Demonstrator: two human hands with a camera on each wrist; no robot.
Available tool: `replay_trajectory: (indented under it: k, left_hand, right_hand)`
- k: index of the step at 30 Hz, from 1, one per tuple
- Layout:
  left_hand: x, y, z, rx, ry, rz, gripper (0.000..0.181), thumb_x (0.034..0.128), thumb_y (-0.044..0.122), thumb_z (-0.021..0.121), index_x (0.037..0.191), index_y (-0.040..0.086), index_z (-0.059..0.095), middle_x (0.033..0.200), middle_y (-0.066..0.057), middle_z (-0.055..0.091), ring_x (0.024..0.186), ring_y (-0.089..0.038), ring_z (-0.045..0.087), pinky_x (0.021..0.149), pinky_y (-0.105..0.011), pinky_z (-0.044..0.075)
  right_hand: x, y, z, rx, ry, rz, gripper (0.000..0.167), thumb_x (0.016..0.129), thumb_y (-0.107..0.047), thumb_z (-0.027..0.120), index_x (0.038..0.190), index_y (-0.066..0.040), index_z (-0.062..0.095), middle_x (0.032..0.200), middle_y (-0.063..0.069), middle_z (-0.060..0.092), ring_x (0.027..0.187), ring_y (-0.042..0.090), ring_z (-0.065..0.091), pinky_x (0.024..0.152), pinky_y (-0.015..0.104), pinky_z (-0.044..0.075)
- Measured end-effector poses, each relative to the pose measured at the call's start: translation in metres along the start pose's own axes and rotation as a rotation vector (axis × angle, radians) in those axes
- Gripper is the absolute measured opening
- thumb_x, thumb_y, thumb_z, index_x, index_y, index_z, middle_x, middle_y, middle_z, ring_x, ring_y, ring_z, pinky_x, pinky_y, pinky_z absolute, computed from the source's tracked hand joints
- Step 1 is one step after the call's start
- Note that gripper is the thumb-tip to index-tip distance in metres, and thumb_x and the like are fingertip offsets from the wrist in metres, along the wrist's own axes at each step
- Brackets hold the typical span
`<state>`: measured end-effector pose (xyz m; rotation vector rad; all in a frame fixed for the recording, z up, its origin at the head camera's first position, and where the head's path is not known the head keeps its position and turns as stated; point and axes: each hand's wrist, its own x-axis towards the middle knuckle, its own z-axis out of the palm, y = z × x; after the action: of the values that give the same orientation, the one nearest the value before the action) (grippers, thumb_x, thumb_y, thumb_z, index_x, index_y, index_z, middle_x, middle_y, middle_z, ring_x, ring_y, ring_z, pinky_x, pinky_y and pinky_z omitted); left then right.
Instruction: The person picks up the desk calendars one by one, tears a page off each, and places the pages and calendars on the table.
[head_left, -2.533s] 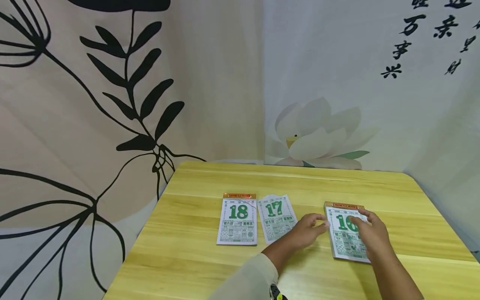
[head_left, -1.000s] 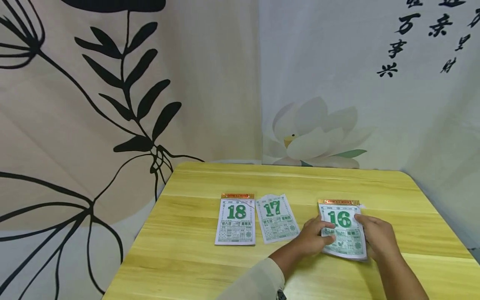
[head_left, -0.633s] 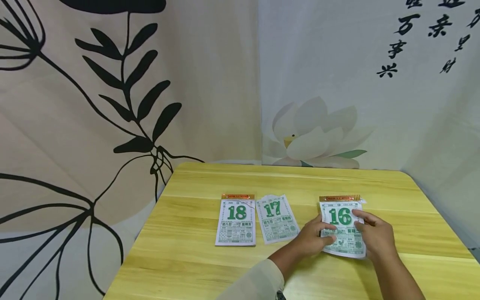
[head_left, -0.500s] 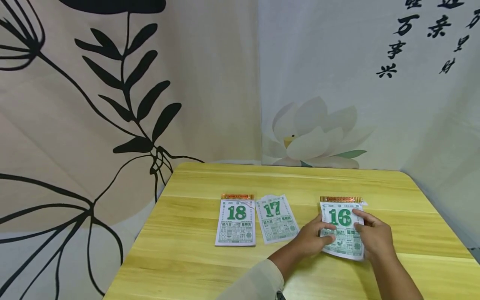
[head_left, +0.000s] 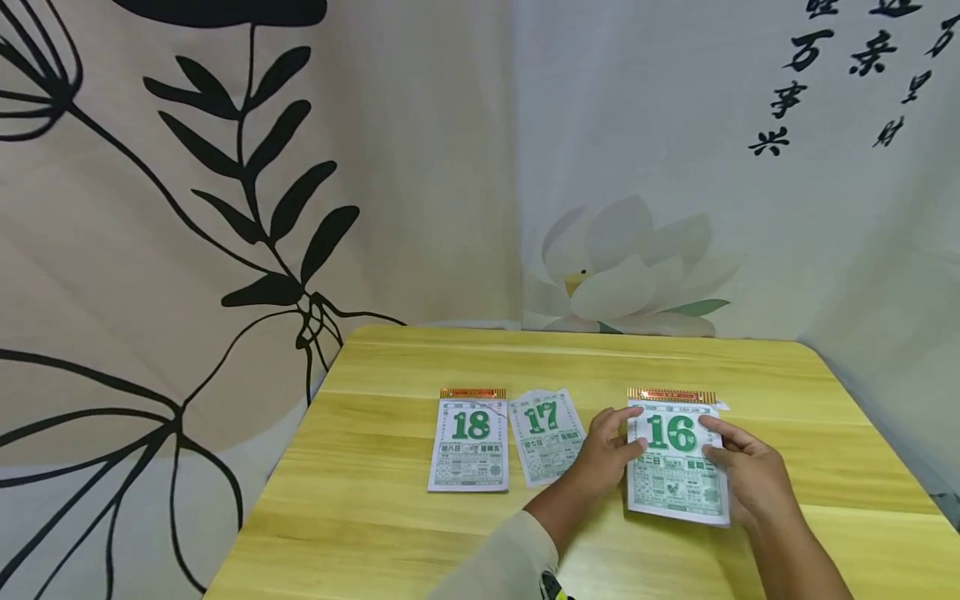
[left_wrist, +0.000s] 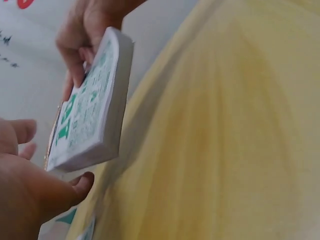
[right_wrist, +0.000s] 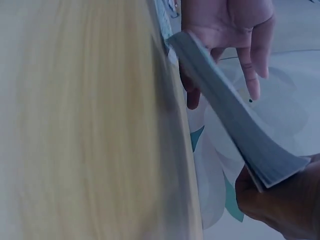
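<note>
1. White paper, printed green; pinched by the right hand [head_left: 753, 479] at the right long edge of the pad marked 16 [head_left: 675, 471], with two digits over the printed face.
2. Extends leftward from that grip, with the long axis running away from the body, along the pinched edge; topped at the far end by a red-and-gold strip [head_left: 671, 395].
3. Spread at the opposite long edge, across from the grip, with thumb and fingers parted: left hand [head_left: 603, 450]; cannot tell of touch or gap there.
4. Held, judging by the wrist views, up off the table [head_left: 330, 517]; closest to the right hand.
5. Left of the grip, past the left hand: loose sheet marked 17 [head_left: 546, 442]; farther left, pad marked 18 [head_left: 470, 442].
</note>
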<state>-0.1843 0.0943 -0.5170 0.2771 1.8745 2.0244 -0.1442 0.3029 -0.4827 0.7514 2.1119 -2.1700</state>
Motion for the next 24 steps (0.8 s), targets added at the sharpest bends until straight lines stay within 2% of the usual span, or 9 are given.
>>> replay_trajectory:
  k: [2,4,7,10,14,17,19,21,24]
  left_hand:
    - [0.002,0.001,-0.003,-0.098,0.025,-0.007,0.044,0.1085,0.016,0.068,0.148,0.035,0.065,0.179,-0.011,0.029,0.156,-0.044,0.044,0.125,-0.062,0.043]
    - [0.003,0.003,-0.007,-0.157,0.038,-0.01,0.044,0.1091,0.02,0.068,0.148,0.039,0.065,0.177,-0.007,0.035,0.16,-0.044,0.039,0.128,-0.065,0.037]
    - [0.005,0.003,-0.013,-0.262,0.028,-0.016,0.049,0.111,0.021,0.065,0.155,0.042,0.058,0.174,-0.006,0.039,0.146,-0.041,0.056,0.115,-0.054,0.05]
    - [0.006,0.003,-0.019,-0.358,0.018,-0.024,0.061,0.1122,0.023,0.064,0.166,0.043,0.043,0.176,-0.009,0.029,0.137,-0.033,0.062,0.108,-0.043,0.052]
    - [0.006,0.003,-0.025,-0.467,0.001,-0.031,0.076,0.1135,0.026,0.061,0.176,0.033,0.018,0.174,-0.018,0.033,0.144,-0.035,0.06,0.122,-0.049,0.048]
    - [0.005,0.004,-0.031,-0.527,-0.013,-0.055,0.082,0.1147,0.032,0.058,0.177,0.019,0.006,0.166,-0.015,0.049,0.144,-0.032,0.063,0.119,-0.043,0.053]
    - [0.006,0.004,-0.036,-0.55,-0.039,-0.07,0.077,0.1161,0.037,0.054,0.175,0.009,0.012,0.159,-0.015,0.058,0.142,-0.028,0.064,0.116,-0.037,0.055]
    - [0.007,0.005,-0.041,-0.574,-0.06,-0.093,0.069,0.1162,0.042,0.051,0.169,0.004,0.03,0.151,-0.012,0.066,0.139,-0.024,0.067,0.113,-0.034,0.056]
    - [0.008,0.007,-0.046,-0.624,-0.103,-0.117,0.052,0.1159,0.047,0.049,0.148,0.007,0.055,0.143,-0.009,0.071,0.139,-0.022,0.067,0.12,-0.037,0.051]
  right_hand:
    - [-0.003,-0.001,0.001,0.044,-0.044,0.001,0.047,0.108,0.002,0.061,0.124,-0.037,0.082,0.112,-0.028,0.067,0.097,-0.003,0.071,0.084,0.019,0.062]
    - [-0.005,-0.003,0.002,0.076,-0.091,-0.007,0.048,0.108,0.003,0.06,0.122,-0.037,0.083,0.105,-0.033,0.068,0.097,-0.001,0.073,0.084,0.021,0.063]
    - [-0.01,-0.005,0.005,0.098,-0.151,-0.02,0.049,0.109,0.003,0.059,0.119,-0.038,0.083,0.105,-0.033,0.069,0.098,-0.001,0.073,0.085,0.021,0.063]
    - [-0.014,-0.006,0.008,0.094,-0.208,-0.045,0.048,0.109,0.002,0.059,0.118,-0.038,0.083,0.109,-0.031,0.07,0.101,-0.001,0.073,0.087,0.021,0.063]
    - [-0.019,-0.006,0.013,0.087,-0.264,-0.085,0.046,0.108,0.003,0.06,0.12,-0.034,0.083,0.113,-0.03,0.072,0.105,-0.001,0.073,0.088,0.02,0.062]
    - [-0.022,-0.006,0.016,0.099,-0.295,-0.1,0.044,0.108,0.004,0.061,0.123,-0.031,0.083,0.115,-0.029,0.073,0.105,0.001,0.074,0.088,0.021,0.063]
    - [-0.024,-0.007,0.018,0.101,-0.314,-0.102,0.043,0.108,0.003,0.061,0.125,-0.03,0.082,0.116,-0.029,0.074,0.105,0.002,0.075,0.088,0.022,0.063]
    - [-0.025,-0.007,0.02,0.102,-0.33,-0.101,0.043,0.109,0.003,0.06,0.127,-0.029,0.082,0.117,-0.027,0.074,0.105,0.004,0.076,0.088,0.023,0.064]
    - [-0.028,-0.009,0.023,0.088,-0.35,-0.101,0.044,0.109,0.003,0.059,0.129,-0.03,0.081,0.118,-0.026,0.075,0.106,0.006,0.076,0.089,0.025,0.065]
